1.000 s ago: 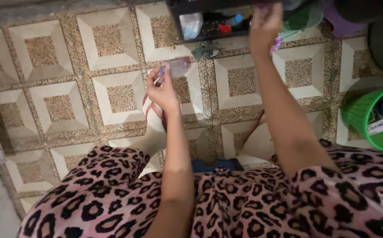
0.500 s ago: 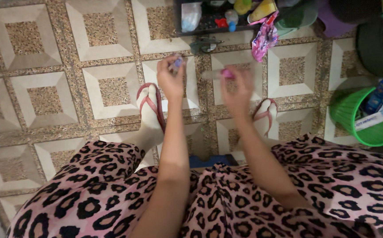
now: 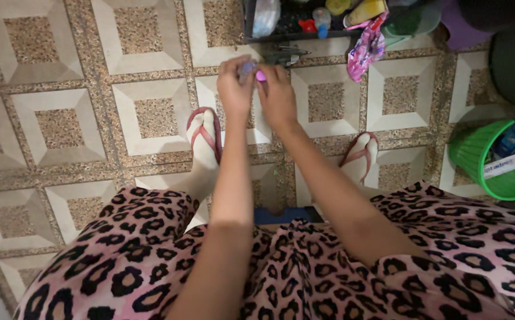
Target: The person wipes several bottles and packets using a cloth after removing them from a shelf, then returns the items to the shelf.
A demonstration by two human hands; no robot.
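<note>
The right hand (image 3: 278,95) has come left since half a second ago and now meets the left hand (image 3: 235,89) over the tiled floor (image 3: 61,127). Both pinch a small clear bottle (image 3: 246,69) with a pink cap (image 3: 261,75) between their fingertips, just near of the dark tray (image 3: 281,35) at the far edge.

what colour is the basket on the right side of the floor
Green. The basket shows at the right edge of the head view.
</note>
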